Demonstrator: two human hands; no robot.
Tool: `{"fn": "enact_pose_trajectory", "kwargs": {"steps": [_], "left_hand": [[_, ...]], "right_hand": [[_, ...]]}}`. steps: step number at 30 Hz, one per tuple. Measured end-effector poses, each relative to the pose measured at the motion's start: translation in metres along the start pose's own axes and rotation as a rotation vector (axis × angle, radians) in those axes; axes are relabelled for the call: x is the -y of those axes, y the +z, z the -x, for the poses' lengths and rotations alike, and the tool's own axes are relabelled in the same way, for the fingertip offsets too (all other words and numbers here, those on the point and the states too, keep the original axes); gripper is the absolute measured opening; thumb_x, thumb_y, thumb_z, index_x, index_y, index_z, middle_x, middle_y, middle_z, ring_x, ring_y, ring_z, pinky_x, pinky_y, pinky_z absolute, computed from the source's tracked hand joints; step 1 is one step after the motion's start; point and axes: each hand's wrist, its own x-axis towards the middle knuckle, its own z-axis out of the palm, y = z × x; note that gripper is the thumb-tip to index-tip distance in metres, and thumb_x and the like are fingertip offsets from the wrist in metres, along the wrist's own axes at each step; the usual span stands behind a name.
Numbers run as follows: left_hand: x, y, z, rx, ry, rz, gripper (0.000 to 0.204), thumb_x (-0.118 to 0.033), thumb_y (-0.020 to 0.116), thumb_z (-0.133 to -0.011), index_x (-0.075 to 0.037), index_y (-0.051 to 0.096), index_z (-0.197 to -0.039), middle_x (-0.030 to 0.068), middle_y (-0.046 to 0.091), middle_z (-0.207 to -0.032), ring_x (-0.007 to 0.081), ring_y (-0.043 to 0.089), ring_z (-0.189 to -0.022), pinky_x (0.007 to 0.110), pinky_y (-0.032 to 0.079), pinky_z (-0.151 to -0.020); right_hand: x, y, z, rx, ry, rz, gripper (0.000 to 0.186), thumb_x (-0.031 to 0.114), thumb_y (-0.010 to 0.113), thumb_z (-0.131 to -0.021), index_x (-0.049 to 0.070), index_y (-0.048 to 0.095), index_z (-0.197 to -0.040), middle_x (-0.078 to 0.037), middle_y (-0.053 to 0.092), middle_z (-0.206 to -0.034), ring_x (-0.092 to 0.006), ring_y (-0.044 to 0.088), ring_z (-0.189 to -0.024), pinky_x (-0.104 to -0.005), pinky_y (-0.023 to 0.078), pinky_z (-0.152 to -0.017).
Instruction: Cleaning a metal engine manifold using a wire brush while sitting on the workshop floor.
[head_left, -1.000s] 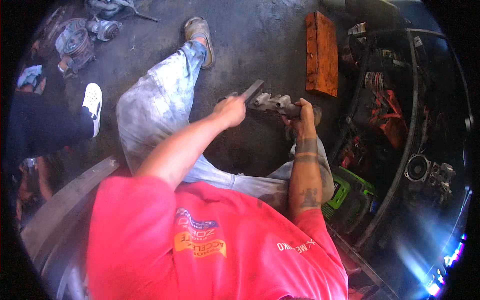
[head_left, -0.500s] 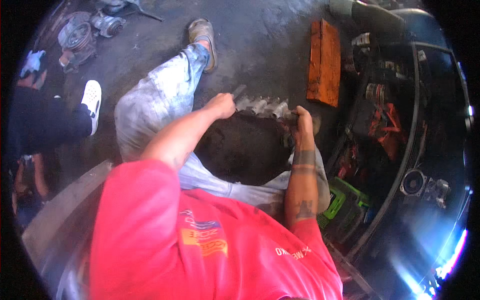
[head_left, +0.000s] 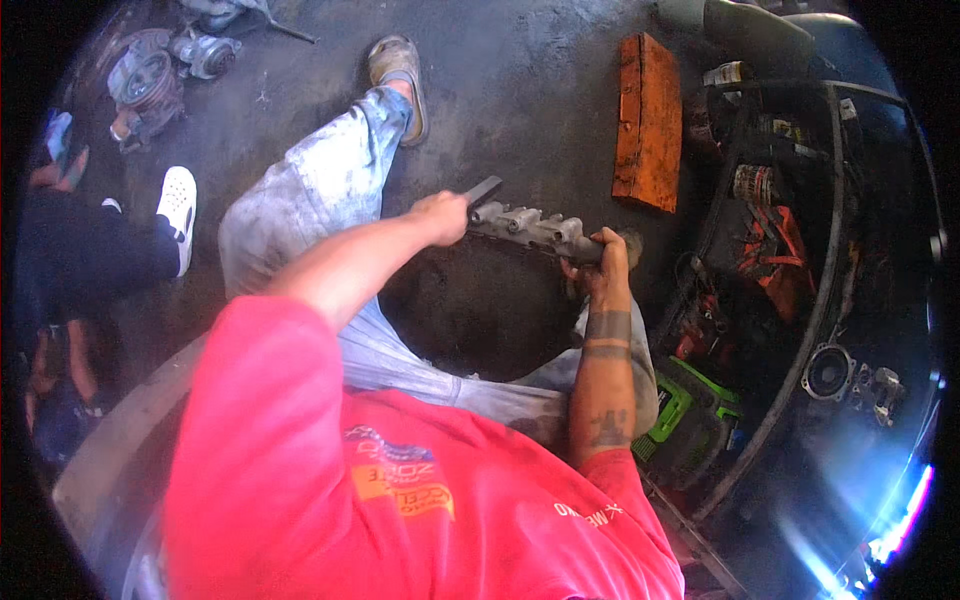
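My left hand [head_left: 440, 218] is closed in a fist around a flat dark bar-like tool [head_left: 484, 191], whose end juts out past the knuckles; its exact kind does not show. Beside that fist lies the left end of a long grey metal engine part [head_left: 530, 229] with several round stubs along its top. My right hand [head_left: 607, 262] grips the right end of this part, thumb on top and fingers beneath. The part is held between my knees above the dark floor, its right end a little nearer me. Whether my left hand also touches it, I cannot tell.
An orange wooden block [head_left: 647, 122] lies beyond my right hand. On the right, a metal frame [head_left: 826, 290] borders cans, red tools and a green-and-black device [head_left: 690, 412]. Greasy machine parts [head_left: 145, 85] sit at the far left. Another person's white shoe [head_left: 178, 210] is at left.
The engine part has tilted, its right end coming nearer me. The bar-like tool has shifted slightly right and now shows more clearly. Both hands keep their grip.
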Motion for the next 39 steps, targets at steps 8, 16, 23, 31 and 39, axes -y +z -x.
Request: {"fn": "enact_pose_trajectory", "kwargs": {"steps": [8,16,23,31,39], "left_hand": [[-0.011,-0.086,0.039,0.094,0.367,-0.224,0.037,-0.009,0.048,-0.080,-0.003,0.060,-0.114,0.0267,0.064,-0.084,0.0393,0.065,-0.085,0.050,0.051,-0.076],[-0.009,-0.012,-0.036,0.048,0.121,-0.177,0.035,-0.007,0.048,-0.080,-0.001,0.061,-0.111,0.0235,0.063,-0.108,0.0363,0.062,-0.102,0.045,0.051,-0.086],[-0.027,-0.099,0.052,0.136,0.117,-0.249,0.037,-0.006,0.048,-0.080,-0.004,0.061,-0.114,0.0254,0.064,-0.100,0.0385,0.064,-0.095,0.046,0.052,-0.081],[-0.026,-0.029,-0.023,0.041,0.011,-0.092,0.034,-0.009,0.049,-0.083,-0.007,0.063,-0.113,0.0221,0.061,-0.114,0.0363,0.062,-0.103,0.046,0.051,-0.086],[-0.021,-0.068,0.059,0.128,0.149,-0.232,0.044,-0.013,0.045,-0.085,-0.008,0.051,-0.129,0.0258,0.065,-0.089,0.0416,0.064,-0.085,0.050,0.052,-0.075]], "right_hand": [[0.003,-0.013,-0.024,-0.004,-0.032,-0.050,0.037,0.019,0.052,-0.074,-0.002,0.047,-0.103,-0.019,0.055,-0.093,-0.0293,0.056,-0.076,-0.0423,0.047,-0.059],[0.013,0.011,-0.001,0.090,-0.001,-0.049,0.029,0.013,0.052,-0.072,0.004,0.049,-0.099,-0.016,0.053,-0.096,-0.0331,0.056,-0.092,-0.0521,0.047,-0.073],[0.004,-0.013,-0.036,-0.004,0.035,-0.098,0.032,0.014,0.053,-0.072,0.002,0.048,-0.100,-0.017,0.052,-0.100,-0.0329,0.055,-0.091,-0.0524,0.051,-0.073],[0.011,0.007,-0.009,-0.050,0.027,-0.117,0.041,0.015,0.052,-0.073,-0.001,0.043,-0.110,-0.021,0.048,-0.109,-0.0353,0.054,-0.095,-0.0513,0.050,-0.078],[0.002,-0.013,-0.029,-0.049,-0.024,-0.067,0.044,0.021,0.053,-0.075,-0.003,0.042,-0.110,-0.022,0.049,-0.108,-0.0320,0.054,-0.097,-0.0429,0.048,-0.070]]}}
